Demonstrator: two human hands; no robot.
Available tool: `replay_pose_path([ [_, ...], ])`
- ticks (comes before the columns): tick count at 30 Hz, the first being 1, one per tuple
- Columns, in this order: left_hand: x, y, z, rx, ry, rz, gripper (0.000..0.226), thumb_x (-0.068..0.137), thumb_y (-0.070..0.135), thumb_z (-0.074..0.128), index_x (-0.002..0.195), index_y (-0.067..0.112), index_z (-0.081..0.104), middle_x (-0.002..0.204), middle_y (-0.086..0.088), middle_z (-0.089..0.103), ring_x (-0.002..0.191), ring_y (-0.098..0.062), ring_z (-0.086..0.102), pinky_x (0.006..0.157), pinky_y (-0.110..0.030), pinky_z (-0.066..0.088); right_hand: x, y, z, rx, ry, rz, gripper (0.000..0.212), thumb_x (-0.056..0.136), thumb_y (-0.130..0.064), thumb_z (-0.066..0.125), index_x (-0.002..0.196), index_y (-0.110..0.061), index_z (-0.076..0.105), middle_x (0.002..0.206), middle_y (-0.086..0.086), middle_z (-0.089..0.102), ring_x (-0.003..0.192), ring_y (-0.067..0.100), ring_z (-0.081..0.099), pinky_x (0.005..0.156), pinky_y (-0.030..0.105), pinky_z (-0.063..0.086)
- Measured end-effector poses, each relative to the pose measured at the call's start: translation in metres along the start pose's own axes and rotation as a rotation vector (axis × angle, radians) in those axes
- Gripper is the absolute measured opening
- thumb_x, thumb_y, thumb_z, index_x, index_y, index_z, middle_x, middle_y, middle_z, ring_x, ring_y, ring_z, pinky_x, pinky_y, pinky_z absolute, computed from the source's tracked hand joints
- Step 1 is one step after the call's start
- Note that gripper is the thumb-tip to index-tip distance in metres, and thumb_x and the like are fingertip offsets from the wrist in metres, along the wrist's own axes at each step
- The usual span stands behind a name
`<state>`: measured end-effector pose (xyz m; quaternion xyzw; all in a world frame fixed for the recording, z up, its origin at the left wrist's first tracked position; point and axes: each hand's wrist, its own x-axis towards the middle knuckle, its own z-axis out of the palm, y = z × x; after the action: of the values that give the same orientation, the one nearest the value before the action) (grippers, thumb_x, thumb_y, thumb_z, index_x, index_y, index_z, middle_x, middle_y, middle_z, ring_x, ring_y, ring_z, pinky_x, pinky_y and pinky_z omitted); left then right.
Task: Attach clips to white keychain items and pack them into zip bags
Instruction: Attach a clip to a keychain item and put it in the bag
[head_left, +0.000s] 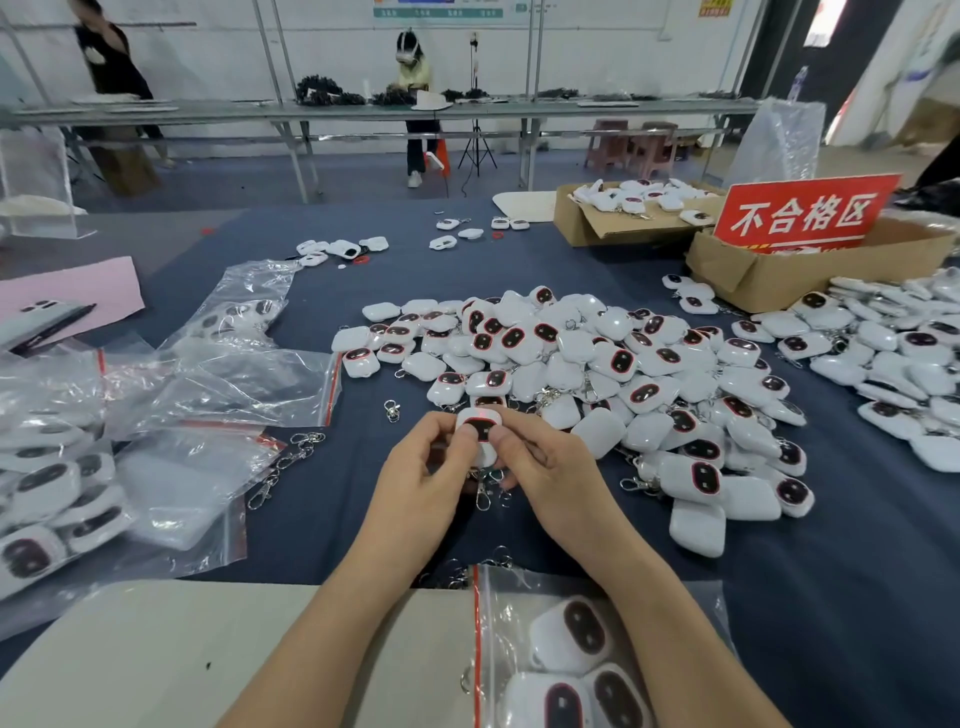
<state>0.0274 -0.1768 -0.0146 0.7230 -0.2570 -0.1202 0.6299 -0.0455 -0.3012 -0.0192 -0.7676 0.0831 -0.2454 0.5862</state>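
Closest in, at the bottom edge, a bag (506, 592) lies under the person's right forearm. It has three white keychains (576, 634) inside, and its red strip runs along a beige board (208, 649).

Over on the far left, filled bags (47, 493) are stacked on the near corner of the blue tabletop (311, 530). Behind them a phone (41, 322) overlaps a pink sheet (104, 291). Next along, empty bags (218, 384) lie crumpled and overlapping, and just beside their red strips a few loose clips (291, 457) trail in a line.

Centre now: the left hand (415, 467) and right hand (540, 467) meet just above the tabletop, both clamped on one keychain (480, 428). The left thumb and fingertips pinch its left side, the right thumb presses its right edge, and its dark face is turned up to the camera. A clip (482, 496) dangles below, between the palms. Whether it is hooked on cannot be told.

Right behind the hands and spreading rightward sits a big heap (597, 374) of keychains, with metal clips poking out here and there. Past it, a second heap (909, 364) runs to the right edge.

At the back right stands an open box (587, 228) with more keychains in it. Beside it, another box (769, 280) carries a red sign (805, 213).
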Motion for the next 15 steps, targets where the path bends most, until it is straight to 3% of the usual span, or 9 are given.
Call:
replay_pose_path([
  [2,-0.0002,-0.0004,0.0008,0.015,-0.001,0.011,0.016,0.102,0.031,0.055,0.096,0.030,0.070,0.080,0.013,0.070,0.076,-0.008,0.063,0.082,-0.043,0.056,0.0000,-0.0014,-0.0001,0.030,0.013,0.011,0.036,0.102,-0.017,0.055,0.103,-0.051,0.066,0.088,-0.018,0.070,0.078,-0.001,0.062,0.067,0.017,0.054],
  [4,-0.0006,-0.0010,0.0007,0.019,-0.012,0.023,0.016,0.102,0.031,0.055,0.098,0.031,0.070,0.078,0.015,0.070,0.074,-0.006,0.062,0.082,-0.043,0.056,-0.0001,-0.0022,0.0000,0.046,0.027,0.014,0.036,0.102,-0.016,0.055,0.100,-0.050,0.068,0.092,-0.013,0.073,0.078,0.000,0.064,0.069,0.017,0.055],
  [11,-0.0006,-0.0041,-0.0020,0.027,-0.082,0.033,0.015,0.103,0.027,0.057,0.108,0.031,0.071,0.089,0.011,0.073,0.079,-0.001,0.064,0.080,-0.026,0.053,0.0006,-0.0006,-0.0002,0.136,0.059,0.081,0.030,0.102,-0.016,0.056,0.100,-0.041,0.072,0.106,0.003,0.073,0.093,0.017,0.070,0.077,0.029,0.061],
  [15,-0.0001,-0.0044,-0.0027,0.018,-0.095,0.031,0.015,0.102,0.024,0.058,0.110,0.028,0.070,0.094,0.008,0.074,0.084,-0.003,0.066,0.084,-0.029,0.054,0.0005,-0.0005,-0.0010,0.149,0.053,0.098,0.029,0.103,-0.017,0.055,0.102,-0.040,0.072,0.110,0.005,0.071,0.099,0.019,0.070,0.082,0.033,0.061],
])
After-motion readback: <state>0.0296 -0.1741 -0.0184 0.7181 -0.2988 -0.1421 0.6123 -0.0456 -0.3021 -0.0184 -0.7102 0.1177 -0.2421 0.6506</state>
